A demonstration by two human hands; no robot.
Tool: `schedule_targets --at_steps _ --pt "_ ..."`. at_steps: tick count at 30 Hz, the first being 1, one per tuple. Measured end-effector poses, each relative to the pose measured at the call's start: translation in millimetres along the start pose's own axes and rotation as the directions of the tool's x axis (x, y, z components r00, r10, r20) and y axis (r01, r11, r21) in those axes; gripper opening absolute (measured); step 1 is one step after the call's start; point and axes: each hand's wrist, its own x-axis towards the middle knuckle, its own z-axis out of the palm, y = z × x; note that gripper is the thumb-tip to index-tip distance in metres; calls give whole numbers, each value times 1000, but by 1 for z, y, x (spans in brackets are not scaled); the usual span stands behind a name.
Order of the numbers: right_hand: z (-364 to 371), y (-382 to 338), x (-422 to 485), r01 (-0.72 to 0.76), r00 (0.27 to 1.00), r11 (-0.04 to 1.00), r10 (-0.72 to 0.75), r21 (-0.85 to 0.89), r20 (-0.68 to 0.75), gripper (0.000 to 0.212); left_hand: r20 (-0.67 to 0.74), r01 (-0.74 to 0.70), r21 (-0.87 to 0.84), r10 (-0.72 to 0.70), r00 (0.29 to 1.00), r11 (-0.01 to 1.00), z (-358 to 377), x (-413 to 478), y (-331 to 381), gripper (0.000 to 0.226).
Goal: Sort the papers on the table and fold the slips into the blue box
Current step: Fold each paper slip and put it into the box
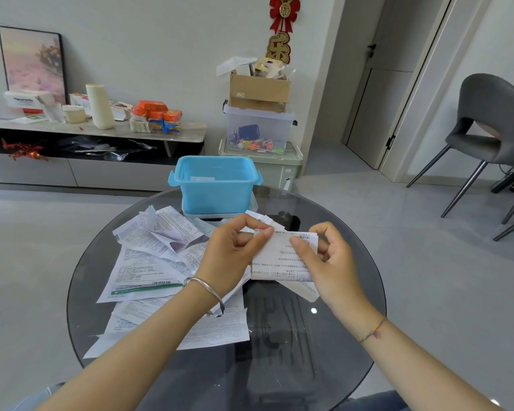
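A white printed slip (279, 256) is held above the round glass table (324, 351). My left hand (232, 253) pinches its upper left corner between thumb and forefinger. My right hand (324, 256) pinches its right side, thumb on the front. The slip is partly folded, with its lower part hanging down. The open blue box (215, 185) stands on its lid at the table's far edge, just beyond my hands, with a pale slip inside. A loose pile of printed papers (149, 262) covers the table's left half, under my left forearm.
A low sideboard (101, 132) with packets and a cream cylinder runs along the far wall at left. Stacked plastic bins and a cardboard box (260, 90) stand behind the blue box. A grey chair (487, 120) is at the right.
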Motion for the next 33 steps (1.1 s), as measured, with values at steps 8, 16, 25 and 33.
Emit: schedule_targets --at_steps 8,16,25,33 --pt "-6 -3 8 13 988 999 -18 -35 -152 23 170 306 -64 -292 941 950 4 -1 6 16" --pt "-6 -4 11 -149 973 988 154 44 -174 19 102 268 -100 -258 961 958 7 0 4 24" --pt "-8 -5 12 -137 990 981 132 -136 -48 22 235 421 -39 -401 885 906 -5 2 11 15" --pt "9 1 6 -303 951 952 301 27 78 32 61 373 -274 -371 927 886 11 -3 6 5"
